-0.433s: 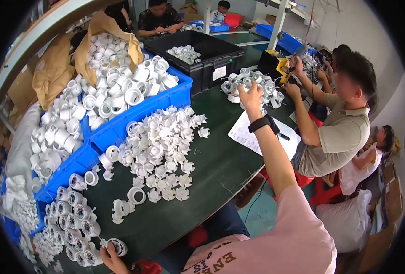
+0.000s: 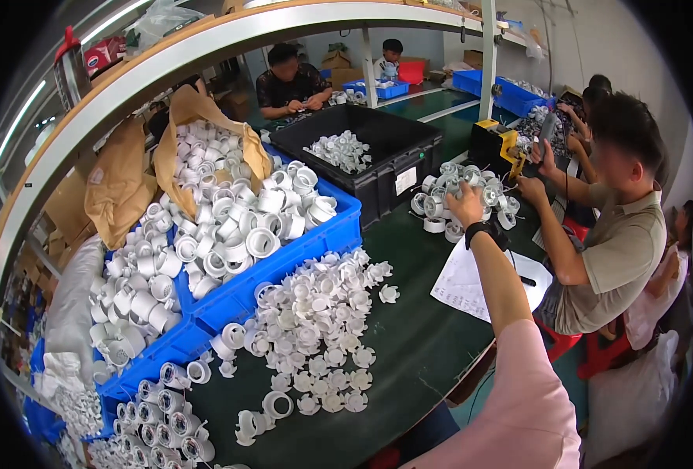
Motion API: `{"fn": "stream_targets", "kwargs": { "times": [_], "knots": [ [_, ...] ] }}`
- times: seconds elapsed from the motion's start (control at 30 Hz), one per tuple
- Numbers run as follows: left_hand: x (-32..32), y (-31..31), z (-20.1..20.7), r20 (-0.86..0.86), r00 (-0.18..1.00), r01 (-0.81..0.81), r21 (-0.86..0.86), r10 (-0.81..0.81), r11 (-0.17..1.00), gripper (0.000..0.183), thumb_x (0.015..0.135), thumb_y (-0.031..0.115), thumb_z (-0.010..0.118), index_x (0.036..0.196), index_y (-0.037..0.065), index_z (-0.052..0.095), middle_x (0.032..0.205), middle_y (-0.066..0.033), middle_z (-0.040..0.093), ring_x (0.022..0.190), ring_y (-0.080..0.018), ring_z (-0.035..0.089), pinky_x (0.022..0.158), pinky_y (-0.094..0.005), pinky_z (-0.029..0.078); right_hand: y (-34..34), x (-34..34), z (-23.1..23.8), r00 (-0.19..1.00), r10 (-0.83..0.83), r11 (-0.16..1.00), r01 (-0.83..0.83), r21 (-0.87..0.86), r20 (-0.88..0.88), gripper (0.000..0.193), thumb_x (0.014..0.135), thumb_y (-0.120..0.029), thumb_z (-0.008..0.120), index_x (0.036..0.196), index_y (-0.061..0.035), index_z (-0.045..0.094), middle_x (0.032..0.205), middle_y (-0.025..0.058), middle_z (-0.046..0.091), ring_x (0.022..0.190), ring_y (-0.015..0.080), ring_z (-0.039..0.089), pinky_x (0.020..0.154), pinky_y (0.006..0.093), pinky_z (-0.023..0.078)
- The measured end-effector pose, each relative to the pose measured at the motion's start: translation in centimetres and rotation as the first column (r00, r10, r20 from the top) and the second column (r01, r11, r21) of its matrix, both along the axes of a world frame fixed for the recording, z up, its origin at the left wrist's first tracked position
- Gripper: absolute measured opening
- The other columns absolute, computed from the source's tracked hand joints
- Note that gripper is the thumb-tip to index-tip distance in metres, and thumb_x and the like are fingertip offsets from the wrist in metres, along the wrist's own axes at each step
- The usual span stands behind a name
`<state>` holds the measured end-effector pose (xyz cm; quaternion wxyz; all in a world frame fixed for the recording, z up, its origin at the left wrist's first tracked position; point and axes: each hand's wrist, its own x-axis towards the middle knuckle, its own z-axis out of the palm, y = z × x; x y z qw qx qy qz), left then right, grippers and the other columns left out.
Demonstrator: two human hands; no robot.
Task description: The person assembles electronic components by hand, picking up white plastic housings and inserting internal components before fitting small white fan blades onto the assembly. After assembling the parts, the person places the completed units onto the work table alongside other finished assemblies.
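The right hand [image 2: 465, 206] has thumb and fingers parted; the pile of round white parts [image 2: 490, 195] lies around and beyond it, contact unconfirmed. Forearm [image 2: 504, 285] reaches forward over the paper sheet [image 2: 462, 283]. Left hand: state cannot be told.

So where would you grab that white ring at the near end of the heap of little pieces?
Probably the rim of the white ring, on its near side, coming from above: thumb outside, fingertip in the hole. The hole faces up, with the dark table showing through. The heap crowds its far and right sides, and another white part sits at its near left.
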<state>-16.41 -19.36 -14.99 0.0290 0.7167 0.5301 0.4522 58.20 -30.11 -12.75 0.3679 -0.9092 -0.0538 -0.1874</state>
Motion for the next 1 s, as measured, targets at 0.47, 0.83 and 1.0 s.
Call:
{"fn": "stream_targets", "kwargs": {
  "times": [0.47,0.83,1.0],
  "knots": [
    [1.1,0.3,0.4,0.004,1.0,0.017,-0.046,-0.017,0.999,0.041,0.1,0.028,0.046,0.122,-0.007,0.051,0.115,-0.0254,0.054,0.104,-0.0383,0.052,0.093,-0.0427,0.04,5.3,-6.0,-1.1,0.929,0.288,0.957,-0.285,-0.048,0.231,0.047,0.078,-0.036,0.066,0.12,-0.018,0.058,0.13,0.0169,0.045,0.104,0.0473,0.055,0.087,0.0517,0.048],
    [-0.5,-0.3,0.1,0.057,0.998,0.011,-0.027,-0.009,1.0,0.041,0.091,0.021,0.051,0.121,-0.007,0.049,0.118,-0.0234,0.051,0.108,-0.039,0.05,0.096,-0.0436,0.037,8.2,-13.3,-1.7,0.924,0.303,0.951,-0.279,-0.132,0.234,0.038,0.082,-0.023,0.06,0.118,-0.0167,0.056,0.125,0.0194,0.047,0.102,0.0427,0.056,0.088,0.0504,0.046],
    [-0.2,-0.1,0.3,0.067,0.998,0.003,-0.001,-0.003,1.0,0.042,0.089,0.021,0.054,0.121,-0.007,0.049,0.118,-0.0242,0.051,0.108,-0.0397,0.049,0.096,-0.0444,0.037,9.2,-15.5,-2.1,0.892,0.409,0.909,-0.379,-0.172,0.191,0.04,0.083,-0.022,0.059,0.122,-0.0156,0.053,0.129,0.0242,0.042,0.101,0.0465,0.056,0.086,0.0522,0.048]
  ]
}}
